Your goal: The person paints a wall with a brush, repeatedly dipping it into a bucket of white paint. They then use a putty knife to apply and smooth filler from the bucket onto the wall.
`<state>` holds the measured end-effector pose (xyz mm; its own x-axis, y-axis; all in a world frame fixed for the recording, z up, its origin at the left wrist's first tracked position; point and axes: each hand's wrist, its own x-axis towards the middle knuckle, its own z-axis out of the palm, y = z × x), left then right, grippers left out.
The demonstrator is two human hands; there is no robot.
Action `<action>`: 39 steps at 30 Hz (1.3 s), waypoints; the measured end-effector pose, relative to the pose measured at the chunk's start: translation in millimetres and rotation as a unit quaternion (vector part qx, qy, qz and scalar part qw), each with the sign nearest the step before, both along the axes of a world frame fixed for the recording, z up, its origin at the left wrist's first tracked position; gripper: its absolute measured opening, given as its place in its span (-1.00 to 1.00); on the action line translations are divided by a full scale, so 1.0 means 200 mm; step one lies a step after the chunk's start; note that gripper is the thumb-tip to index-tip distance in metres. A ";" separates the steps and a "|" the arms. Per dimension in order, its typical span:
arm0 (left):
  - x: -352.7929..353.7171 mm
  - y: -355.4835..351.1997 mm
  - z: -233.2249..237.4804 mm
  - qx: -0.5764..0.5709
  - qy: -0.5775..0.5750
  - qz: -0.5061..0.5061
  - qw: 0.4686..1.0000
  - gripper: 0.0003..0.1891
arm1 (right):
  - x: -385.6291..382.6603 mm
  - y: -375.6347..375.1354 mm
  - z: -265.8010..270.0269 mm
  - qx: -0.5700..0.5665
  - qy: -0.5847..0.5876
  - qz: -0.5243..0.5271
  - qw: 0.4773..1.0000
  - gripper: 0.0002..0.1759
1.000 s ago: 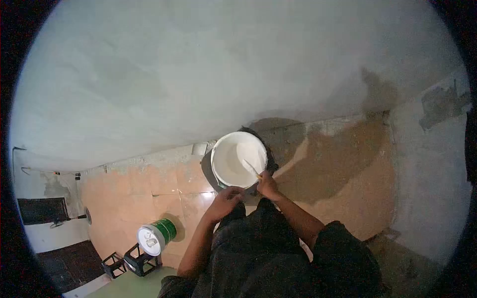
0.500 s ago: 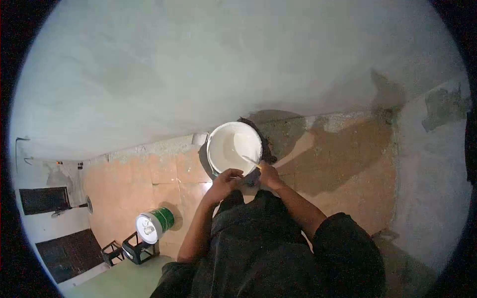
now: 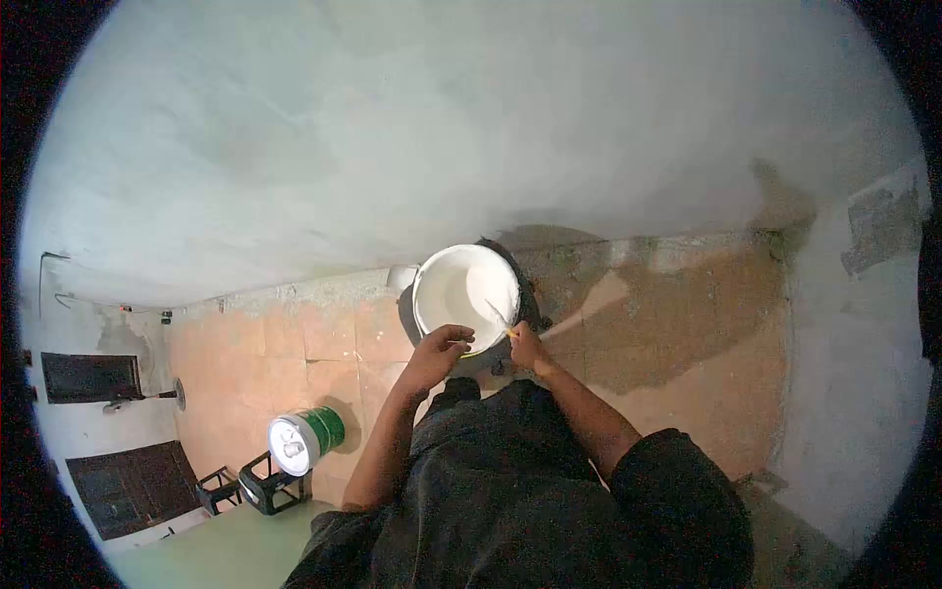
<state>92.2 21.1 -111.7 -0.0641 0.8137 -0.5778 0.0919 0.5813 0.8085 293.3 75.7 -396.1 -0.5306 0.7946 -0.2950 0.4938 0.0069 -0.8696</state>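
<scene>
A white bucket [image 3: 426, 312] with pale walls and white material inside stands in front of me, over something dark. My right hand [image 3: 531, 350] is closed at its right front rim, around the yellow handle of a slim tool [image 3: 498, 313]. The tool's narrow whitish blade points up and left over the bucket's mouth. My left hand [image 3: 435, 361] is at the near left rim, fingers loosely bent and apart, fingertips overlapping the bucket's edge in this view. Nothing shows between those fingers.
A grey plastered wall [image 3: 392, 147] rises right behind the bucket. On the tiled floor [image 3: 245, 344] to the left is a green-and-white pail [image 3: 319, 432], with black stools [image 3: 270, 486] beside it. Dark doors [image 3: 137, 486] show at far left.
The tool's blade has swung to a steeper angle, and my right hand has dipped slightly. My left hand has risen a little along the rim, its fingers more spread.
</scene>
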 end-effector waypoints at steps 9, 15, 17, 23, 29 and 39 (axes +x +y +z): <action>-0.01 0.02 -0.03 0.015 -0.011 -0.008 1.000 -0.71 | 0.07 0.00 -0.01 -0.328 0.198 -0.027 0.923 -0.62; 0.00 0.04 -0.04 0.025 -0.034 0.004 0.999 -0.72 | 0.07 0.05 0.37 -0.390 0.219 -0.047 0.893 -0.62; 0.01 0.05 -0.04 0.030 -0.029 -0.002 0.999 -0.72 | 0.07 0.06 0.42 -0.384 0.241 -0.050 0.890 -0.61; -0.01 0.06 0.12 0.042 -0.006 -0.049 0.998 -0.77 | -0.02 0.14 0.68 -0.357 0.305 -0.100 0.877 -0.65; -0.13 0.03 0.51 0.121 -0.037 -0.042 0.991 -0.81 | -0.12 0.25 0.98 -0.323 0.340 -0.121 0.875 -0.67; -0.66 0.13 1.07 0.330 0.072 -0.090 0.937 -0.84 | -0.38 0.47 1.87 -0.104 0.345 -0.112 0.926 -0.80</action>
<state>-40.4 47.5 101.4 0.0698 0.9958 0.0589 0.2768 -0.0761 0.9579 216.6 169.2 -21.5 -0.4792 0.8712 -0.1072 -0.2102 -0.2325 -0.9496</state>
